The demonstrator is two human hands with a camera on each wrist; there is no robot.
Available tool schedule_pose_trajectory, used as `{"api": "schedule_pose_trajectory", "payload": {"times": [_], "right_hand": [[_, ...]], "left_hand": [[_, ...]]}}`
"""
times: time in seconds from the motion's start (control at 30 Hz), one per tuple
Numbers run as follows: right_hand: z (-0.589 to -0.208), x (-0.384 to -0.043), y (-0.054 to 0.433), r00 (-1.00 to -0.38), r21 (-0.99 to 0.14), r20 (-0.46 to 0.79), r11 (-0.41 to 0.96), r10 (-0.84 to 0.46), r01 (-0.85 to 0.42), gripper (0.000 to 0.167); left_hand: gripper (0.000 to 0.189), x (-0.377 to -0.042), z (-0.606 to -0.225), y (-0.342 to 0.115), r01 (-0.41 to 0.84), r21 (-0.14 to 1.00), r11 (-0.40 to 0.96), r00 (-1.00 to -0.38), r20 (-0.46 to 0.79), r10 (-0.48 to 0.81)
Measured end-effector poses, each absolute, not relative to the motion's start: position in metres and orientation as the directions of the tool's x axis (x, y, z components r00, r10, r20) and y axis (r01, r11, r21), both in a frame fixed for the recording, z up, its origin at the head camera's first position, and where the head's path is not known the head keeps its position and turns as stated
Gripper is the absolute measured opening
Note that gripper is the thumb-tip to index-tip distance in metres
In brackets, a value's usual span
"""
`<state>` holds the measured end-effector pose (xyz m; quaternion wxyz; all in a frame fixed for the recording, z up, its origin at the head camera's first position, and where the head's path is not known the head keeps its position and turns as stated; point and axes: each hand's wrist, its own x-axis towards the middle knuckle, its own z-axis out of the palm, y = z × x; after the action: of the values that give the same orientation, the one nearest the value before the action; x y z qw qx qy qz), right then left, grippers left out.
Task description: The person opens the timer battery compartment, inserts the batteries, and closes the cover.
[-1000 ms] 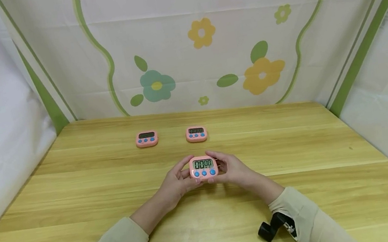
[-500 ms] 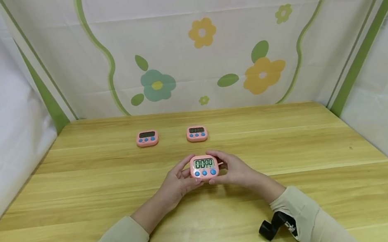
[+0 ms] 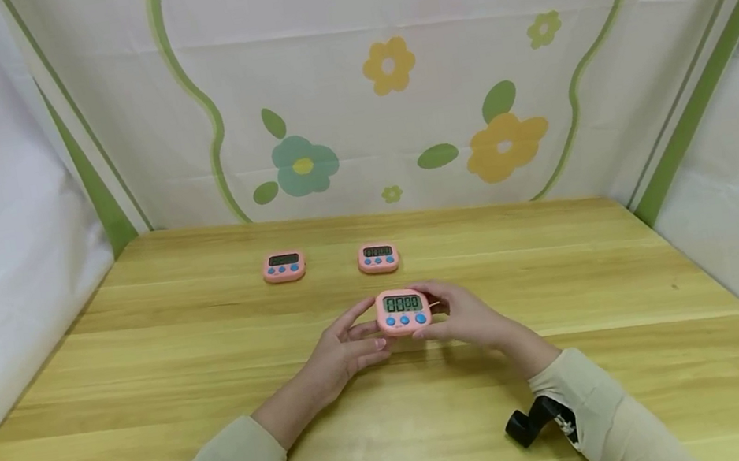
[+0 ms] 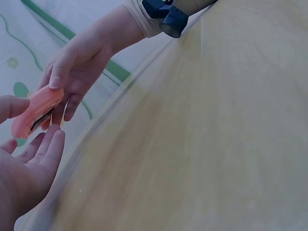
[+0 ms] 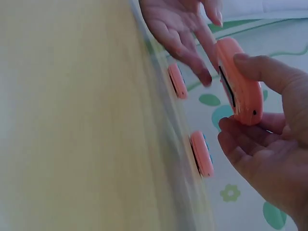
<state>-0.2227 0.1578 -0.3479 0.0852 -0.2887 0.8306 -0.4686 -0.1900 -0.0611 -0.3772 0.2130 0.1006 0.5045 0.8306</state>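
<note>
A pink digital timer (image 3: 403, 311) with a display and three blue buttons is raised above the table, its face towards the head camera. My right hand (image 3: 472, 319) pinches it at its right side, thumb at the lower edge and fingers at the top and behind; the right wrist view shows this grip on the timer (image 5: 240, 82) side-on. My left hand (image 3: 331, 360) is at the timer's left side, its thumb off the lower edge and its fingers spread. In the right wrist view the left hand (image 5: 178, 29) appears apart from the timer.
Two similar pink timers, a left one (image 3: 284, 267) and a right one (image 3: 378, 259), lie further back on the wooden table (image 3: 168, 372). Behind stands a white cloth (image 3: 332, 77) with printed flowers. White cloth also hangs at both sides.
The timer has moved slightly right and up with my right hand. My left thumb and fingers have loosened from it, while the left hand stays nearly in place.
</note>
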Motion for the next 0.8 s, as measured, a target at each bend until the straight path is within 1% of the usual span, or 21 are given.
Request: {"api": "schedule_pose_trajectory", "payload": {"times": [0.1,0.27,0.33,0.43,0.57,0.7,0.8], "right_hand": [[-0.350,-0.233,0.169,-0.828,-0.833,0.131,0.392,-0.544,-0.389,0.065],[-0.348,-0.251,0.188,-0.862,-0.855,0.126,0.386,-0.491,-0.345,0.066],[-0.347,-0.258,0.195,-0.882,-0.859,0.112,0.402,-0.457,-0.317,0.067],[-0.346,-0.268,0.205,-0.904,-0.850,0.093,0.440,-0.416,-0.290,0.069],[-0.345,-0.281,0.217,-0.916,-0.835,0.078,0.476,-0.394,-0.276,0.066],[-0.346,-0.293,0.228,-0.917,-0.839,0.070,0.474,-0.392,-0.267,0.060],[-0.346,-0.301,0.237,-0.922,-0.848,0.048,0.471,-0.385,-0.241,0.060]], "left_hand": [[0.063,-0.190,-0.379,-0.062,-0.231,0.891,-0.390,-0.887,-0.029,0.460],[0.059,-0.191,-0.381,-0.061,-0.178,0.933,-0.311,-0.892,-0.020,0.452],[0.057,-0.191,-0.382,-0.061,-0.159,0.949,-0.273,-0.894,-0.020,0.449],[0.055,-0.191,-0.383,-0.060,-0.145,0.958,-0.249,-0.892,-0.017,0.451],[0.053,-0.191,-0.383,-0.060,-0.141,0.960,-0.241,-0.891,-0.017,0.453],[0.051,-0.190,-0.383,-0.060,-0.129,0.966,-0.225,-0.890,-0.013,0.455],[0.050,-0.190,-0.383,-0.060,-0.120,0.970,-0.213,-0.888,-0.008,0.460]]}}
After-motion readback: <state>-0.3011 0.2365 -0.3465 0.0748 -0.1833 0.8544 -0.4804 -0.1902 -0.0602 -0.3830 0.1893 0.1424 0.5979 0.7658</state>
